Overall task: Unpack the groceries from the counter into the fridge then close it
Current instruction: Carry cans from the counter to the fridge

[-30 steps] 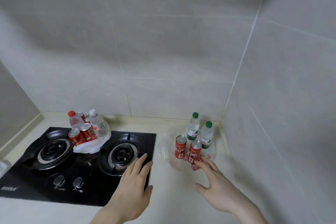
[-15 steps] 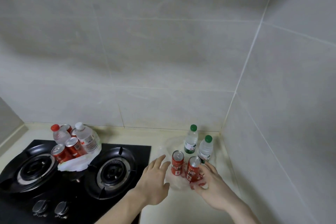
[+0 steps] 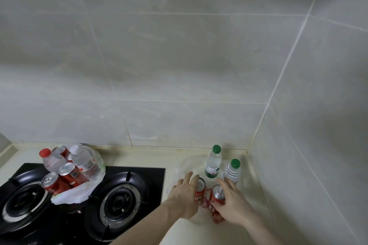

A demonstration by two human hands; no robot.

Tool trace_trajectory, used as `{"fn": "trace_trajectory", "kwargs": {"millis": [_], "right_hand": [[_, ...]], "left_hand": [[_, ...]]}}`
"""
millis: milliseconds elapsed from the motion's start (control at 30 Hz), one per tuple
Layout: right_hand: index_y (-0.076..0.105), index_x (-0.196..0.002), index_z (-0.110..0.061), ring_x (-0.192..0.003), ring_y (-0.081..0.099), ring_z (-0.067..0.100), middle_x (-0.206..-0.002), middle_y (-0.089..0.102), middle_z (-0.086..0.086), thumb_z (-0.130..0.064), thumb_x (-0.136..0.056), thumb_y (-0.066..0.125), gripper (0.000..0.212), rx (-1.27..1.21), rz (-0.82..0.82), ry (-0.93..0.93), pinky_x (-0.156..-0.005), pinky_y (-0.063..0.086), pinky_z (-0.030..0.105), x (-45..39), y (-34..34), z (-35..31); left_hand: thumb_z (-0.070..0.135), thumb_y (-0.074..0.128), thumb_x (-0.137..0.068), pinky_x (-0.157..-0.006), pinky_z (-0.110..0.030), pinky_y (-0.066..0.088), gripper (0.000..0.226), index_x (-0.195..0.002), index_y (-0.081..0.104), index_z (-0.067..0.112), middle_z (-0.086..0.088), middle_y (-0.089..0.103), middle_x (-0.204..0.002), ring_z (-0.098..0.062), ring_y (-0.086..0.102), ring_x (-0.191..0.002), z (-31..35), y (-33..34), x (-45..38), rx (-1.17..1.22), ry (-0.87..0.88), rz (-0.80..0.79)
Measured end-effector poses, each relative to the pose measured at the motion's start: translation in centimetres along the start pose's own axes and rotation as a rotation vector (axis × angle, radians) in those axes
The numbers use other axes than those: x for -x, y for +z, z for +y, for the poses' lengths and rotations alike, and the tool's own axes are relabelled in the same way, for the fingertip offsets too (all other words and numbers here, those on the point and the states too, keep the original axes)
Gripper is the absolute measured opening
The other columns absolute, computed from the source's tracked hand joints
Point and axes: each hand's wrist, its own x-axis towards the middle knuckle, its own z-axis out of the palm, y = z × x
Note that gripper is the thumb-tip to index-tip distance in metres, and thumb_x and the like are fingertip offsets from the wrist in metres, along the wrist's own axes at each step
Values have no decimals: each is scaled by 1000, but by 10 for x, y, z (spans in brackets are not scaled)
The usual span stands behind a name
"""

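Our left hand (image 3: 184, 195) curls its fingers round the left red can (image 3: 199, 190), which stands upright inside them, while our right hand (image 3: 233, 203) grips the right red can (image 3: 217, 198) beside it, with two green-capped bottles (image 3: 214, 162) just beyond our fingertips on the counter (image 3: 219, 232).

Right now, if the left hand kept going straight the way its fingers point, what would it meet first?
Probably the nearer green-capped bottle, just beyond the left hand and the can it grips; depth is uncertain.
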Motion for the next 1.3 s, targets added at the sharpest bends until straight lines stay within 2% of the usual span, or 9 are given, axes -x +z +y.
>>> {"fn": "trace_trajectory", "kwargs": {"millis": [200,433,600,800,967,1033,1100,1233,1300], "right_hand": [[20,-163,-25,-154,30,23,-170,15,2,-46,-94,65,85,30,-48,29,-121,31,39,-22,22,7],[26,-158,-32,-145,38,26,-157,34,2,-34,-101,58,65,-4,57,107,-119,28,42,-33,48,18],[30,-153,-33,-135,44,28,-146,40,3,-31,-95,64,67,2,75,140,-112,35,39,-34,56,19],[44,-139,-30,-125,54,27,-135,47,1,-23,-93,68,52,-73,95,114,-104,43,39,-26,45,15],[50,-132,-30,-114,60,21,-127,55,-2,-14,-88,78,54,-239,187,70,-94,51,37,5,31,15],[51,-126,-34,-103,64,12,-126,57,-4,-13,-88,79,52,-291,212,39,-79,52,20,20,25,10],[51,-122,-38,-100,64,9,-124,59,-7,-13,-88,80,52,-332,233,0,-73,50,12,36,18,0],[46,-115,-51,-107,68,15,-123,61,-12,-17,-88,80,56,-321,240,-69,-94,53,30,68,5,-22],[45,-115,-56,-95,74,6,-125,60,-10,-16,-89,79,59,-361,222,-84,-86,54,18,84,3,-31]], "left_hand": [[17,58,-91,-114,-46,38,90,-161,4,33,3,5,-170,-34,37,-141,0,15,-21,-24,3,-44],[5,68,-84,-100,-42,51,89,-155,24,34,5,35,-155,-30,54,-124,1,20,-35,-12,-34,15],[-3,64,-81,-93,-42,54,91,-153,25,37,7,37,-150,-32,60,-114,-2,30,-37,49,-60,61],[17,70,-87,-88,-39,53,63,-138,40,37,8,47,-135,-27,61,-111,-3,25,-27,181,-69,149],[33,77,-85,-87,-15,46,55,-130,47,42,22,51,-125,-9,61,-106,-12,14,17,434,0,376],[34,81,-82,-87,-6,42,58,-130,50,44,26,52,-121,0,60,-104,-14,5,41,522,27,472],[32,84,-80,-91,-12,46,60,-131,53,42,28,53,-120,2,60,-105,-14,-4,66,586,44,544],[20,82,-81,-93,-24,51,62,-132,56,43,25,52,-122,-3,62,-108,-17,-16,109,653,71,602],[18,82,-80,-94,-23,51,65,-134,56,43,22,53,-123,-3,62,-110,-20,-21,127,664,86,607]]}}
